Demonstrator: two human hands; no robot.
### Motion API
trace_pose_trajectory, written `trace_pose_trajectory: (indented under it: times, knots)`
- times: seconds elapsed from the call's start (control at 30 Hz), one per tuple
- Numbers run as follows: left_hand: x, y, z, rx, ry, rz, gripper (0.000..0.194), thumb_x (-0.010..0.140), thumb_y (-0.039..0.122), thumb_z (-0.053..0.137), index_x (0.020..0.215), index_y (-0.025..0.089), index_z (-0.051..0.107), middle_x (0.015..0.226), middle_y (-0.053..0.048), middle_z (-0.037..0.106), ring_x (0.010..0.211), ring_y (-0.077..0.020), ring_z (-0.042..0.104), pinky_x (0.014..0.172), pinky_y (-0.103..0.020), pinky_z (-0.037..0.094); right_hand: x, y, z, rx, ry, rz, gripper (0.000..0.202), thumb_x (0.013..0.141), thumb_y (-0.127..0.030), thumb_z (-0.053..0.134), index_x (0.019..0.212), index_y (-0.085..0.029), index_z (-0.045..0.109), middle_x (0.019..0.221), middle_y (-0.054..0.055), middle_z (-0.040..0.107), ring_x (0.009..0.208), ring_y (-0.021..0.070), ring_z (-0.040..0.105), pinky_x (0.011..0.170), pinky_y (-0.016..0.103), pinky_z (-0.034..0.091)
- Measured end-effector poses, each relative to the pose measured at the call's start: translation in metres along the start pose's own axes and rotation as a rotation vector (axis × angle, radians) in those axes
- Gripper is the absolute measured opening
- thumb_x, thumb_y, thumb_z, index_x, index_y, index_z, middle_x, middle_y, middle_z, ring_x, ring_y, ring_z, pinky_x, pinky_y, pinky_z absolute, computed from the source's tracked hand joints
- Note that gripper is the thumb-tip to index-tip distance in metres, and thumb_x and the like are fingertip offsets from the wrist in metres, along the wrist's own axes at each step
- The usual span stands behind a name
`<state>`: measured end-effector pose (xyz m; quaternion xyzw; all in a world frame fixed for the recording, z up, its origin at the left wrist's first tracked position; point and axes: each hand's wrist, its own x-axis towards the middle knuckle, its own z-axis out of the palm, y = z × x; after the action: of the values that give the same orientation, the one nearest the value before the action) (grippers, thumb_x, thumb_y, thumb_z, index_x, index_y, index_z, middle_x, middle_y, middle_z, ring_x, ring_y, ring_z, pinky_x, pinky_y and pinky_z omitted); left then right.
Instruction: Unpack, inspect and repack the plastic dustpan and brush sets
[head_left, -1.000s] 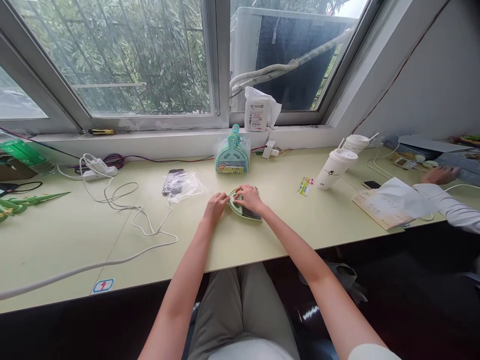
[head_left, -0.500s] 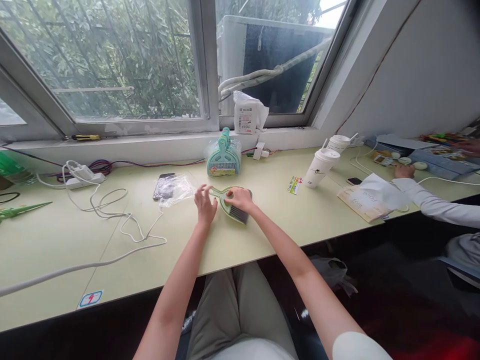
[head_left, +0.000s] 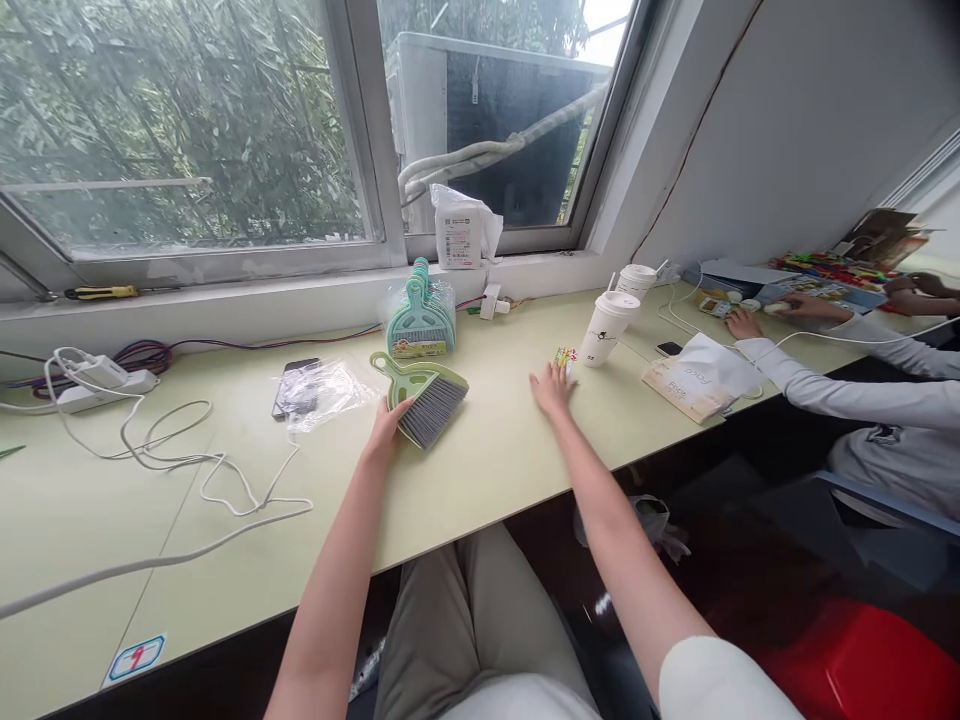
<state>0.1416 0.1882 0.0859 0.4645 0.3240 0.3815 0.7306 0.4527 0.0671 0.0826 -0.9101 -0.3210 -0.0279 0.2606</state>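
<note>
Inside the counter edge [head_left: 487, 521], the left hand [head_left: 388, 424] is gripping a dustpan [head_left: 450, 376] holding a brush [head_left: 433, 409]—the splayed right hand [head_left: 553, 393] is partly covering a card [head_left: 565, 355].

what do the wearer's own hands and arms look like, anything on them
The left hand and right hand are bare, with no gloves; no watch or bracelet shows on either wrist. Both forearms are uncovered. A plain, whitish short sleeve shows on the right arm; the left sleeve is out of view.
</note>
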Motion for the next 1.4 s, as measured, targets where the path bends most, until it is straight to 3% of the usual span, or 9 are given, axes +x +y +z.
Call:
trace_pose_trajectory:
  times: [0.17,0.27,0.37,0.47,0.57,0.73,0.87,1.1,1.4]
  knots:
    - [0.008,-0.001,-0.003,-0.014,0.007,-0.032,0.052,0.065,0.028,0.075,0.111,0.023,0.049,0.097,-0.004,0.063,0.073,-0.0153,0.064,0.06,-0.027,0.054,0.001,0.044,-0.008,0.043,-0.312,-0.411,0.049,0.079,-0.003,0.032,0.106,-0.027,0.066,0.131,0.001,0.056,0.133,0.0213,0.036,0.107,0.065,-0.004]
    - [0.011,-0.003,-0.004,-0.026,0.011,-0.026,0.051,0.065,0.026,0.074,0.11,0.024,0.049,0.096,-0.003,0.063,0.072,-0.0149,0.064,0.059,-0.026,0.054,-0.009,0.045,-0.011,0.069,-0.221,-0.488,0.052,0.076,0.0,0.03,0.097,-0.027,0.069,0.118,0.0,0.065,0.123,0.0181,0.049,0.112,0.056,0.005]
    - [0.013,-0.005,-0.006,-0.037,0.029,-0.026,0.049,0.065,0.023,0.073,0.109,0.024,0.05,0.095,-0.003,0.063,0.072,-0.0143,0.064,0.06,-0.026,0.054,-0.021,0.024,-0.002,0.046,-0.063,-0.453,0.047,0.085,-0.01,0.032,0.123,-0.025,0.056,0.131,0.005,0.057,0.124,0.0185,0.048,0.112,0.05,0.015]
    - [0.013,-0.005,-0.009,-0.046,0.06,-0.024,0.048,0.066,0.023,0.072,0.109,0.025,0.051,0.096,-0.003,0.063,0.072,-0.0143,0.064,0.061,-0.027,0.055,-0.033,-0.012,0.018,-0.012,-0.22,-0.544,0.05,0.09,-0.024,0.038,0.14,-0.028,0.036,0.147,0.005,0.036,0.137,0.0215,0.03,0.111,0.058,0.01]
    - [0.012,-0.004,-0.015,-0.074,0.093,-0.007,0.048,0.066,0.025,0.071,0.111,0.025,0.052,0.096,-0.002,0.063,0.074,-0.0142,0.064,0.062,-0.026,0.055,-0.036,-0.038,0.035,0.032,-0.336,-0.635,0.043,0.092,-0.02,0.031,0.131,-0.032,0.047,0.144,0.002,0.042,0.138,0.0191,0.029,0.109,0.062,0.002]
    - [0.013,-0.002,-0.022,-0.134,0.127,0.027,0.043,0.068,0.026,0.068,0.109,0.023,0.056,0.091,-0.002,0.064,0.074,-0.0142,0.063,0.063,-0.025,0.054,-0.018,-0.028,0.034,0.15,-0.182,-0.476,0.046,0.081,-0.001,0.029,0.098,-0.022,0.067,0.124,0.005,0.061,0.122,0.0168,0.051,0.111,0.052,0.014]
    - [0.016,-0.001,-0.021,-0.141,0.136,0.008,0.041,0.068,0.026,0.068,0.107,0.022,0.057,0.09,-0.003,0.065,0.074,-0.0146,0.063,0.062,-0.026,0.053,-0.017,-0.019,0.029,0.099,0.04,-0.362,0.038,0.088,-0.015,0.033,0.116,-0.019,0.06,0.135,0.011,0.051,0.124,0.0201,0.048,0.11,0.048,0.018]
    - [0.009,0.0,-0.019,-0.068,0.046,0.015,0.05,0.067,0.026,0.068,0.115,0.024,0.053,0.095,-0.002,0.065,0.074,-0.0144,0.063,0.064,-0.027,0.054,-0.036,-0.048,0.048,0.023,-0.208,-0.305,0.038,0.091,-0.03,0.038,0.124,-0.022,0.054,0.142,0.01,0.044,0.135,0.0288,0.032,0.105,0.067,0.005]
    - [0.013,0.0,-0.021,-0.127,0.094,-0.008,0.049,0.066,0.021,0.069,0.113,0.023,0.054,0.093,-0.001,0.065,0.073,-0.013,0.064,0.062,-0.024,0.054,-0.036,-0.089,0.021,0.321,0.003,-0.384,0.046,0.094,-0.035,0.029,0.136,-0.022,0.045,0.133,0.008,0.055,0.12,0.0202,0.052,0.105,0.038,0.033]
